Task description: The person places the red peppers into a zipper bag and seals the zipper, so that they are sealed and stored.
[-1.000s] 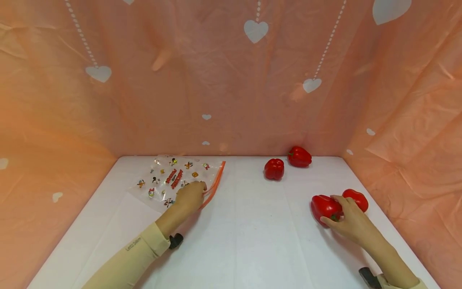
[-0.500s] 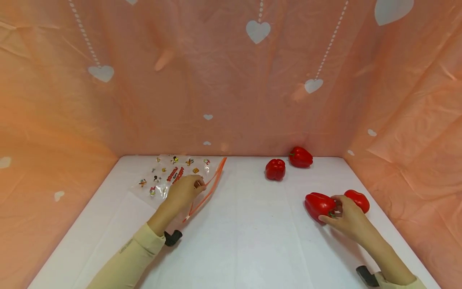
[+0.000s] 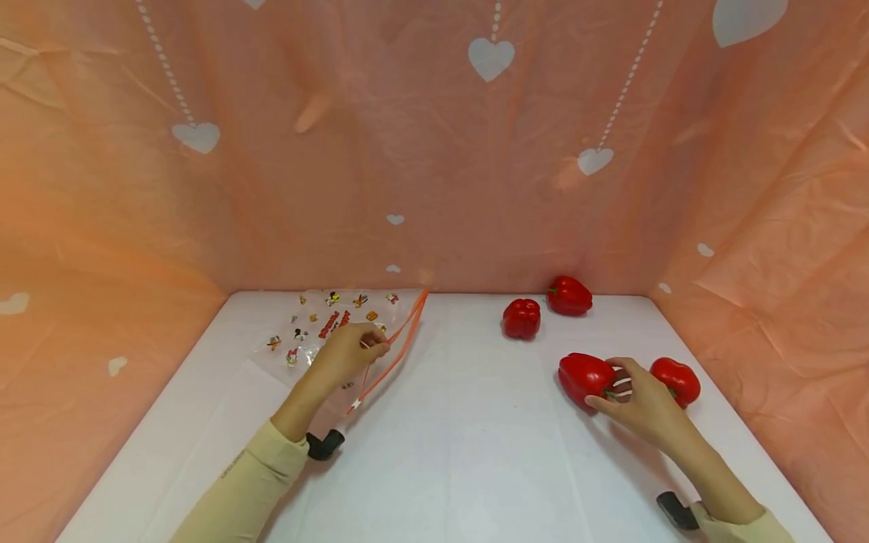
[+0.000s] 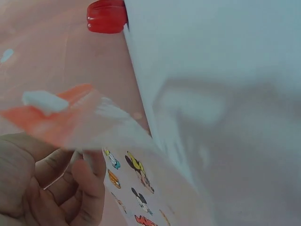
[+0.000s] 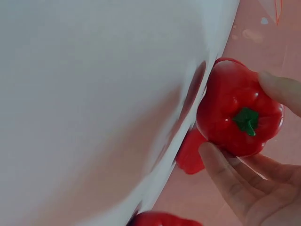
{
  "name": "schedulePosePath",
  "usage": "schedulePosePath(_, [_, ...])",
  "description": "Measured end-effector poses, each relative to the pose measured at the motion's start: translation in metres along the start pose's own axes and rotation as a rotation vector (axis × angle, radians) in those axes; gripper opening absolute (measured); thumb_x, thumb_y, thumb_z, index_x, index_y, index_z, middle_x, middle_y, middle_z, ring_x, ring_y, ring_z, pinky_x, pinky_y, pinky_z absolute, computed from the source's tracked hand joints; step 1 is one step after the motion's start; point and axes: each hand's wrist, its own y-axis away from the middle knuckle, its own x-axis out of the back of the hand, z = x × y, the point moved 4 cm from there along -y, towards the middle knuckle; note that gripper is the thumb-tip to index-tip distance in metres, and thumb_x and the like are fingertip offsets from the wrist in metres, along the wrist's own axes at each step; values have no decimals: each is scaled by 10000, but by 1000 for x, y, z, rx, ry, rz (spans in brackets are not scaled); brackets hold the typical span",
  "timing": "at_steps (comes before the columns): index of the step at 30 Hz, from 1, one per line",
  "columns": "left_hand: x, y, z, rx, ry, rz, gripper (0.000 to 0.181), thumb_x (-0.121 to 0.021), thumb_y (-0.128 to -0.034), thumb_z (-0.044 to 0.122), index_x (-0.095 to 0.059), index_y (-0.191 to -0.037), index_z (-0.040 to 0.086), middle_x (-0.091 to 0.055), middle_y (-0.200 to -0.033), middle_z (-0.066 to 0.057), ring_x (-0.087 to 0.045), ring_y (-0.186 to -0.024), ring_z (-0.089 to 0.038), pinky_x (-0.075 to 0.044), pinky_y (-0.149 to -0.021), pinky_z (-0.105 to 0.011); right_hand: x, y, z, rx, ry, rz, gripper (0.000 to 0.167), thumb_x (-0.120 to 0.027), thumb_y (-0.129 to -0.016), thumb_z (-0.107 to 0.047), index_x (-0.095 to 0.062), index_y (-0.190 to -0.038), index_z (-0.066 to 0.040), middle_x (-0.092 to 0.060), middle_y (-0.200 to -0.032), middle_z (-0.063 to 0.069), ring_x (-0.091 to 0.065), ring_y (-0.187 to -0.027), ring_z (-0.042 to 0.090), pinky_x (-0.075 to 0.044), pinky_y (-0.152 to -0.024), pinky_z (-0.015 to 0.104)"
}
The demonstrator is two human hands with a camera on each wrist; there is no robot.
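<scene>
Near the left of the table, the left hand (image 3: 348, 353) pinches the upper edge of a clear plastic bag (image 3: 305, 323) printed with cartoon figures. Its orange zip edge is lifted and the mouth is parted. In the left wrist view the curled fingers (image 4: 89, 188) sit below the orange edge with its white slider (image 4: 45, 101). On the right, the right hand (image 3: 641, 403) grips a red bell pepper (image 3: 585, 379) at its stem end. The right wrist view shows thumb and fingers on either side of that pepper (image 5: 230, 101), its green stem facing the camera.
Another red pepper (image 3: 675, 381) lies just right of the right hand. Two more, one nearer (image 3: 521, 319) and one at the back edge (image 3: 569, 296), stand on the white table (image 3: 475, 437). Orange cloth with hearts (image 3: 434, 151) hangs behind and at both sides.
The right hand and its pepper have moved left, away from the pepper beside them. The left hand has shifted back and left, raising the bag's edge, and the orange strips have spread apart.
</scene>
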Motion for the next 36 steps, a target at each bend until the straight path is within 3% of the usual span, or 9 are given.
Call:
schedulePosePath(12, [6, -4, -4, -47, 109, -78, 114, -734, -1025, 110, -766, -1109, 40, -762, -1027, -67, -727, -858, -175, -583, -728, -338, -17, -10, -26, 85, -88, 20, 845, -911, -876, -342, -476, -1517, -4, -661, -1325, 262, -688, -1145, 422, -648, -846, 493])
schedulePosePath(22, [8, -6, -6, -75, 171, -103, 139, -727, -1026, 86, -748, -1122, -12, -760, -1006, -92, -739, -831, -202, -607, -730, -342, -34, -23, -52, 184, -153, 28, 790, -908, -881, -280, -498, -1509, -34, -664, -1328, 209, -698, -1145, 380, -629, -910, 511])
schedulePosePath(36, [10, -7, -7, -68, 213, -125, 161, -723, -1034, 101, -742, -1142, -17, -750, -1043, -122, -746, -893, -261, -632, -772, -372, -56, -38, -85, 320, -221, 30, 773, -917, -864, -178, -504, -1505, -50, -672, -1303, 156, -719, -1133, 342, -603, -957, 541])
